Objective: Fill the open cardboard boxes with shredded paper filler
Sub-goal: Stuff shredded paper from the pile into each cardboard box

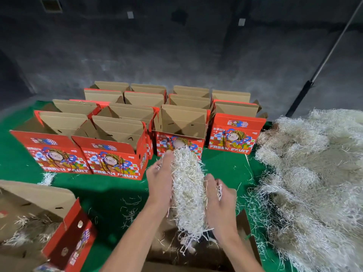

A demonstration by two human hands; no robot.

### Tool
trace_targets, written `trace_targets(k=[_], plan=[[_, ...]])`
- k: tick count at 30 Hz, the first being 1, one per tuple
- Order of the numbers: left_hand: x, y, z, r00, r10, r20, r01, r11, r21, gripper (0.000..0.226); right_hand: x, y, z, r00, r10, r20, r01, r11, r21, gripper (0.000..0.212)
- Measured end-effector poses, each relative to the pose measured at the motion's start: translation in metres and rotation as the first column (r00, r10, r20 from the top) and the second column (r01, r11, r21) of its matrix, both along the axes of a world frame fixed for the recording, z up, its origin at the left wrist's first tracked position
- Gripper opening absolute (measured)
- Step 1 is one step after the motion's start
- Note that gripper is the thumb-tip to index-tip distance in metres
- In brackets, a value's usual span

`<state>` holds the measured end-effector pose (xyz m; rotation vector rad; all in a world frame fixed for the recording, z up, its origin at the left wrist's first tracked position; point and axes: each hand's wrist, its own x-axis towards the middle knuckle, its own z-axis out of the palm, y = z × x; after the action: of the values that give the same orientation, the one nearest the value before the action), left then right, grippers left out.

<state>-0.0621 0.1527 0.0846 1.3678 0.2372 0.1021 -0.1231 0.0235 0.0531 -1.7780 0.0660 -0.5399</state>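
Filler, a long white clump of shredded paper, hangs between our two hands, pressed from either side. Our left hand lies flat against its left side with fingers straight, and our right hand presses the other side, fingers loosely extended with a few strands caught at the fingertips. Strands trail down from the clump into the open box directly under our wrists, whose brown inside shows some stray shreds. To the right of our right hand lies the big heap of the same paper on the green cloth. Beyond our fingertips stand rows of open red boxes printed FRESH FRUIT, flaps up, brown insides showing. To the left of our left arm another box sits tilted, with a layer of shreds already inside. Loose strands are scattered over the cloth near our forearms.
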Motion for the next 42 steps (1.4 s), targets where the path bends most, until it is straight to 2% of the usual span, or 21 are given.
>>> trace_targets(k=[1,3,4,6,9,13,16,19,20,22,23,24,25,26,29,31,32,34,38,40,42], plan=[[-0.001,0.000,0.002,1.000,-0.007,-0.014,0.006,1.000,-0.008,0.052,-0.003,-0.002,0.007,1.000,0.021,0.009,-0.021,1.000,-0.006,0.048],[-0.003,-0.001,-0.009,0.999,-0.038,0.017,0.039,0.997,-0.066,0.032,0.000,-0.012,0.026,0.999,0.031,0.018,-0.032,0.999,0.006,0.046],[-0.005,-0.004,-0.023,0.998,-0.055,0.023,0.056,0.996,-0.068,0.034,0.006,-0.018,0.035,0.999,0.023,0.029,-0.024,0.999,0.024,0.045],[-0.022,-0.011,-0.036,0.996,-0.054,-0.075,0.054,0.998,-0.013,0.049,0.024,-0.032,0.049,0.999,-0.007,0.038,0.005,0.999,0.046,0.048],[-0.039,-0.021,-0.045,0.979,-0.061,-0.193,0.046,0.996,-0.079,0.044,0.047,-0.040,0.044,0.999,-0.019,-0.027,0.020,0.999,0.035,0.049],[-0.028,-0.008,-0.038,0.997,-0.040,-0.065,0.035,0.997,-0.069,0.050,0.044,-0.033,0.008,0.979,-0.022,-0.205,0.025,1.000,0.011,0.048],[-0.002,0.009,-0.023,0.997,0.030,-0.066,-0.037,0.995,-0.095,0.036,0.020,-0.019,-0.007,0.993,0.013,-0.119,-0.015,1.000,-0.020,0.049],[0.014,0.016,-0.019,0.996,0.038,-0.076,-0.045,0.995,-0.084,0.036,-0.005,-0.013,-0.002,0.989,0.139,-0.050,-0.140,0.990,-0.004,0.051],[0.014,0.016,-0.023,0.999,0.013,-0.041,-0.016,0.997,-0.078,0.038,-0.007,-0.016,0.004,0.988,0.146,-0.053,-0.145,0.989,0.012,0.051],[0.005,0.011,-0.034,0.997,-0.038,-0.064,0.036,0.999,-0.035,0.055,0.002,-0.024,0.018,0.996,0.064,-0.057,-0.063,0.998,0.020,0.050],[-0.004,0.007,-0.040,0.994,-0.069,-0.087,0.067,0.997,-0.023,0.040,0.011,-0.030,0.025,0.998,0.021,-0.057,-0.020,0.999,0.026,0.051],[-0.015,0.002,-0.044,0.988,-0.089,-0.124,0.089,0.996,-0.008,0.073,0.021,-0.037,0.029,0.998,-0.014,-0.061,0.017,0.999,0.036,0.053],[-0.023,-0.002,-0.052,0.982,-0.108,-0.157,0.116,0.992,0.044,0.061,0.032,-0.042,0.031,0.997,-0.042,-0.072,0.045,0.998,0.044,0.053],[-0.033,-0.006,-0.052,0.980,-0.105,-0.169,0.115,0.992,0.049,0.061,0.040,-0.046,0.032,0.995,-0.057,-0.086,0.061,0.997,0.044,0.051],[-0.046,-0.007,-0.059,0.988,-0.057,-0.144,0.071,0.993,0.094,0.070,0.049,-0.051,0.019,0.992,-0.001,-0.124,0.013,0.995,0.100,0.046],[-0.045,0.001,-0.048,0.990,-0.030,-0.138,0.036,0.998,0.044,0.078,0.042,-0.046,0.008,0.985,0.045,-0.166,-0.021,0.990,0.140,0.059],[-0.040,0.005,-0.042,0.988,-0.003,-0.153,0.004,1.000,0.004,0.070,0.036,-0.042,0.004,0.980,0.057,-0.190,-0.027,0.987,0.159,0.070],[-0.022,0.015,-0.030,0.985,0.070,-0.159,-0.080,0.995,-0.056,0.033,0.020,-0.032,-0.003,0.979,0.058,-0.195,-0.044,0.996,0.075,0.078],[0.006,0.025,-0.024,0.983,0.128,-0.133,-0.138,0.988,-0.073,0.044,-0.010,-0.025,0.004,0.992,0.098,-0.081,-0.103,0.993,-0.063,0.060],[0.009,0.023,-0.031,0.982,0.127,-0.142,-0.133,0.990,-0.035,0.040,-0.012,-0.028,0.013,0.988,0.126,-0.085,-0.127,0.992,-0.013,0.050],[0.005,0.020,-0.041,0.985,0.059,-0.165,-0.061,0.998,-0.006,0.030,-0.004,-0.038,0.023,0.993,0.071,-0.093,-0.072,0.997,-0.008,0.048]])
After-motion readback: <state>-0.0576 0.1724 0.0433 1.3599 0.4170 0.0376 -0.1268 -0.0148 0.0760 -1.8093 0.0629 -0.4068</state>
